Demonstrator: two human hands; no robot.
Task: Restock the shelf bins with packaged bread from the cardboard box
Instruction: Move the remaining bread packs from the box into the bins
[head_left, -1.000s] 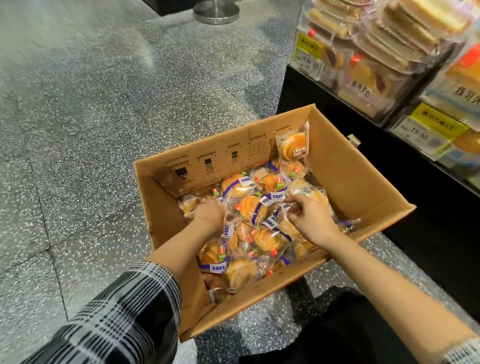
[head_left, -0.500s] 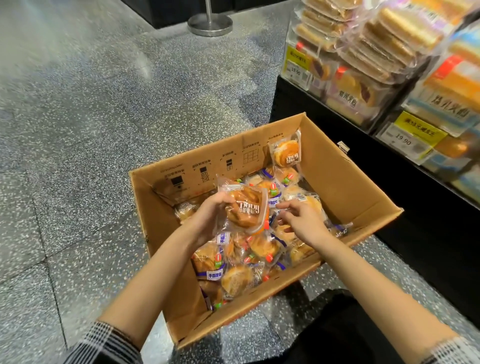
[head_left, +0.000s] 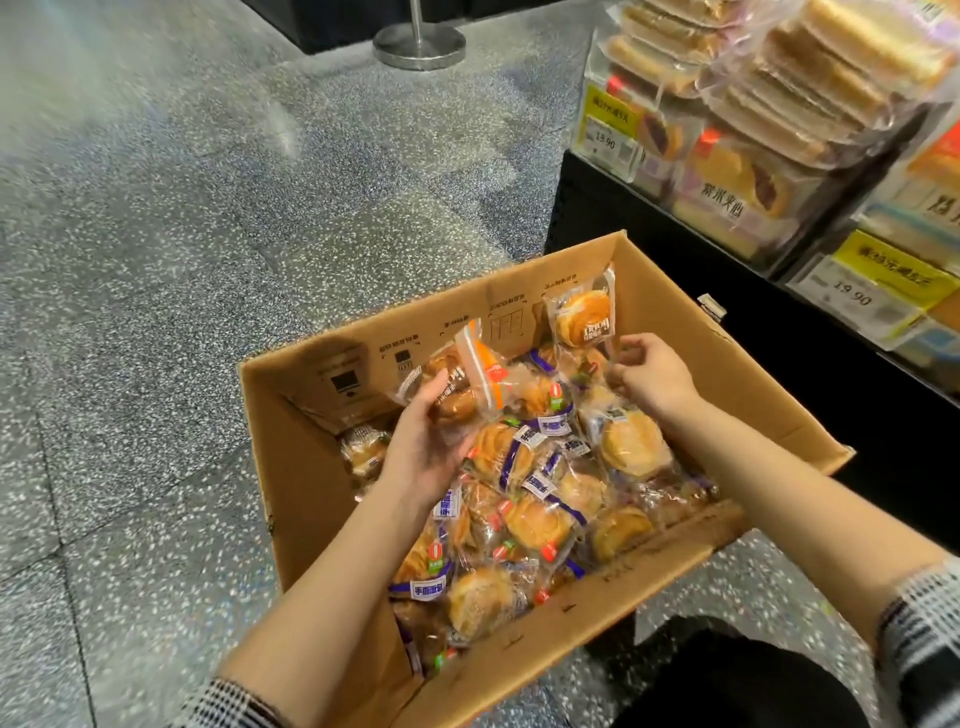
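Head view: bread packets are being gathered from the cardboard box (head_left: 363, 525).

A bread packet (head_left: 457, 387) is gripped by the left hand (head_left: 423, 441), raised above the pile; at 2 o'clock from it, the right hand (head_left: 652, 371) is curled by an upright packet (head_left: 582, 317), though a pinch on it cannot be confirmed. The shelf bins (head_left: 727, 171) are set at 1 o'clock. A slippery wrapper could be dropped if held loosely. Bin interiors are cut off; motion blurs the held packet's label.

Open box (head_left: 322, 499) top; shelf (head_left: 649, 228) right
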